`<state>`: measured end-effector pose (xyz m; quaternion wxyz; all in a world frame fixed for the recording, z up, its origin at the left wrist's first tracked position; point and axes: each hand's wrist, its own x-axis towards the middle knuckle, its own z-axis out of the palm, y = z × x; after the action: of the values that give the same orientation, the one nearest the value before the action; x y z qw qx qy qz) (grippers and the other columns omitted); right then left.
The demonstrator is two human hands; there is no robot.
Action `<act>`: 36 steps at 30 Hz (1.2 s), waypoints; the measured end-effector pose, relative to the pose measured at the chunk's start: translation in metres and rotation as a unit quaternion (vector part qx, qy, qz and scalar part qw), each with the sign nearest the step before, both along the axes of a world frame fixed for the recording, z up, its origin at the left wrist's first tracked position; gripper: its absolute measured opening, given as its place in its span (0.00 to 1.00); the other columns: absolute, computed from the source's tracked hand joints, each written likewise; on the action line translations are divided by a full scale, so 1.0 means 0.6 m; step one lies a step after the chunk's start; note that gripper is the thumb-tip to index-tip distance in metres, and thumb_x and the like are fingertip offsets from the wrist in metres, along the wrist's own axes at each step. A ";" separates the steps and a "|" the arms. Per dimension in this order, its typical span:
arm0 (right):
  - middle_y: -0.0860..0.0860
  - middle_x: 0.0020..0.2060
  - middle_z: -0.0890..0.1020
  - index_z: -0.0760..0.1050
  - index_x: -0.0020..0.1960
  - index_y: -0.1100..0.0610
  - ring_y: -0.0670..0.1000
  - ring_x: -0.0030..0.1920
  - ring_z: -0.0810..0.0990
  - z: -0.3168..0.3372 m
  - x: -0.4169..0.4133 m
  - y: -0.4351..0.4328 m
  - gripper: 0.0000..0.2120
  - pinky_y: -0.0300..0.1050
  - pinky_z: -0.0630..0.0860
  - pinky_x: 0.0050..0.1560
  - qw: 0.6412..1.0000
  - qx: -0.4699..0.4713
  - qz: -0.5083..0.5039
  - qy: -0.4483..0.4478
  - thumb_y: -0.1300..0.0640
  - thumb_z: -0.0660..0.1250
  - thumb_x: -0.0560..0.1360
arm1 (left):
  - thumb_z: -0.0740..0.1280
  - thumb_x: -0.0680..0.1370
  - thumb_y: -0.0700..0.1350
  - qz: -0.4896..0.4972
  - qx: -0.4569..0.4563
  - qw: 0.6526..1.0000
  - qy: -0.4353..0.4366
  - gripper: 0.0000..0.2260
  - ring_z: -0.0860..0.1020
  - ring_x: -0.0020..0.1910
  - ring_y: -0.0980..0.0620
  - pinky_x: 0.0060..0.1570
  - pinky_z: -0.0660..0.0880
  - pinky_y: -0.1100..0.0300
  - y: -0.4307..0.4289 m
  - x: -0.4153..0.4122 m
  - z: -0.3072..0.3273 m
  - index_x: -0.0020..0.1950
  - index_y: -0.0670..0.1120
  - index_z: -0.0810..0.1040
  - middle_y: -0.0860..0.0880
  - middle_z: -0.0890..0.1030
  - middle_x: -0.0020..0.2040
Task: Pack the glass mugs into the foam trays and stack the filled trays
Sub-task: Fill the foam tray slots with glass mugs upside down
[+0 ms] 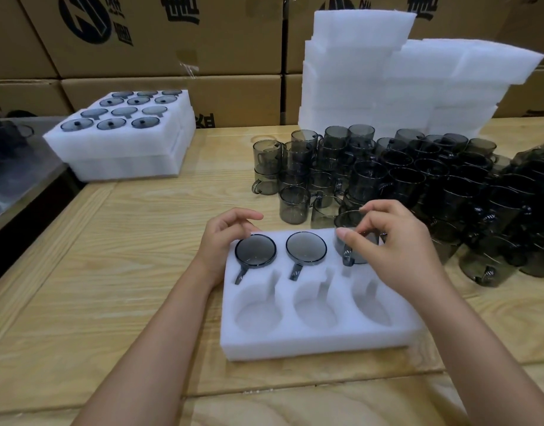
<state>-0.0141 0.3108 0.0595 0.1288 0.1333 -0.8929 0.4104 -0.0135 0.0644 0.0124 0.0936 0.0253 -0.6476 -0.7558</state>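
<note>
1. Right grip (396,241): thumb and fingers are curled and pinch the third mug (364,252) by its upper wall.
2. The third mug stands at the pocket directly under the right grip, in the far row of the foam tray (320,345). Its handle points toward the person. Whether it is fully seated cannot be told.
3. Left grip (224,238): fingers are loosely curved and hold nothing. The grip rests on the tray's far corner.
4. The first mug (255,249) sits in the pocket just beside the left grip. The second mug (306,247) sits in the pocket between the two grips.
5. Loose smoked-glass mugs (418,179) stand stacked on the counter (111,272), beyond and outboard of the right grip.
6. Stacked filled trays (123,142) lie well beyond the left grip.
7. A pile of white foam blocks (387,87) rises behind the loose mugs, against cardboard cartons (172,41).
</note>
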 end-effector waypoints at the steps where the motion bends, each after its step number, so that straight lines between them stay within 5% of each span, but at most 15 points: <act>1: 0.44 0.51 0.74 0.75 0.30 0.51 0.42 0.50 0.71 -0.002 0.000 -0.003 0.12 0.19 0.59 0.44 1.000 0.007 0.000 0.002 0.50 0.73 0.69 | 0.61 0.62 0.36 0.001 -0.001 1.000 -0.002 0.16 0.77 0.32 0.51 0.34 0.75 0.61 0.000 0.000 0.000 0.46 0.40 0.80 0.47 0.80 0.32; 4: 0.45 0.53 0.75 0.74 0.30 0.52 0.41 0.52 0.70 -0.007 0.003 -0.001 0.13 0.17 0.57 0.46 1.000 0.013 -0.002 0.014 0.51 0.73 0.70 | 0.61 0.62 0.36 0.000 0.004 1.000 -0.005 0.16 0.77 0.32 0.51 0.34 0.75 0.61 0.000 0.001 0.000 0.46 0.40 0.80 0.47 0.80 0.31; 8: 0.44 0.57 0.75 0.74 0.31 0.53 0.44 0.57 0.71 -0.013 0.009 0.010 0.13 0.33 0.60 0.50 0.998 0.066 0.021 0.005 0.49 0.72 0.69 | 0.61 0.62 0.36 -0.003 0.007 1.000 -0.003 0.15 0.77 0.32 0.51 0.33 0.75 0.61 -0.001 0.000 -0.002 0.46 0.40 0.80 0.47 0.80 0.31; 14: 0.47 0.59 0.76 0.74 0.33 0.56 0.49 0.56 0.77 -0.020 0.015 0.008 0.15 0.41 0.67 0.47 0.984 0.174 -0.007 0.035 0.47 0.70 0.71 | 0.61 0.61 0.36 -0.007 0.015 1.000 -0.007 0.15 0.77 0.31 0.51 0.33 0.75 0.62 -0.002 -0.002 -0.004 0.45 0.40 0.80 0.47 0.81 0.31; 19: 0.48 0.53 0.79 0.78 0.46 0.56 0.52 0.52 0.78 -0.022 0.019 0.009 0.13 0.46 0.72 0.46 0.982 0.187 -0.001 0.026 0.47 0.72 0.70 | 0.61 0.62 0.36 -0.019 -0.013 1.000 -0.015 0.16 0.77 0.34 0.49 0.37 0.74 0.58 -0.004 0.006 0.005 0.47 0.41 0.80 0.46 0.81 0.34; 22: 0.43 0.51 0.78 0.78 0.54 0.52 0.45 0.51 0.75 -0.008 0.019 0.016 0.17 0.36 0.66 0.47 0.990 0.136 0.021 -0.001 0.45 0.71 0.69 | 0.64 0.68 0.34 -0.002 -0.097 0.995 0.000 0.13 0.80 0.42 0.49 0.48 0.75 0.54 -0.008 0.013 0.026 0.49 0.43 0.80 0.46 0.83 0.40; 24: 0.43 0.58 0.78 0.77 0.61 0.52 0.44 0.58 0.74 -0.006 0.022 0.022 0.19 0.25 0.61 0.51 0.991 0.129 0.031 -0.005 0.45 0.66 0.73 | 0.63 0.75 0.33 0.023 -0.192 0.980 0.035 0.12 0.80 0.50 0.53 0.55 0.73 0.55 0.000 0.019 0.045 0.52 0.47 0.80 0.50 0.84 0.47; 26: 0.44 0.66 0.73 0.70 0.69 0.52 0.44 0.68 0.69 -0.010 0.025 0.026 0.21 0.18 0.53 0.55 0.988 0.141 0.050 -0.023 0.50 0.62 0.77 | 0.63 0.76 0.43 -0.018 -0.308 0.949 0.065 0.13 0.78 0.56 0.61 0.59 0.72 0.60 0.028 0.027 0.067 0.57 0.53 0.80 0.57 0.82 0.54; 29: 0.50 0.70 0.70 0.54 0.75 0.43 0.50 0.72 0.63 -0.020 0.027 0.031 0.26 0.34 0.58 0.65 0.981 0.158 0.067 -0.094 0.51 0.58 0.80 | 0.60 0.75 0.54 -0.153 -0.469 0.868 0.063 0.20 0.77 0.54 0.67 0.55 0.72 0.64 0.090 0.030 0.087 0.67 0.58 0.73 0.59 0.79 0.61; 31: 0.48 0.74 0.63 0.48 0.75 0.38 0.53 0.75 0.55 -0.020 0.023 0.033 0.28 0.43 0.55 0.70 0.977 0.150 0.060 -0.136 0.48 0.57 0.80 | 0.59 0.80 0.54 -0.215 -0.587 0.775 0.090 0.21 0.70 0.65 0.65 0.64 0.66 0.60 0.124 0.024 0.084 0.73 0.54 0.66 0.53 0.72 0.71; 33: 0.42 0.74 0.59 0.47 0.74 0.37 0.52 0.76 0.51 -0.017 0.020 0.035 0.29 0.45 0.52 0.72 0.978 0.135 0.068 -0.145 0.47 0.58 0.79 | 0.56 0.81 0.53 -0.216 -0.664 0.709 0.101 0.24 0.56 0.75 0.59 0.72 0.51 0.57 0.137 0.021 0.075 0.77 0.51 0.59 0.53 0.58 0.77; 36: 0.34 0.68 0.65 0.50 0.74 0.38 0.43 0.73 0.58 -0.009 0.020 0.037 0.32 0.41 0.53 0.72 0.983 0.091 0.087 -0.132 0.50 0.64 0.77 | 0.53 0.82 0.56 -0.178 -0.715 0.667 0.110 0.25 0.51 0.76 0.59 0.73 0.45 0.54 0.137 0.025 0.063 0.77 0.50 0.56 0.53 0.54 0.78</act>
<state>-0.0023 0.3332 0.0539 -0.0390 0.1664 -0.9208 0.3507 0.0013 0.1466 0.0504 0.0172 -0.2482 -0.9667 -0.0601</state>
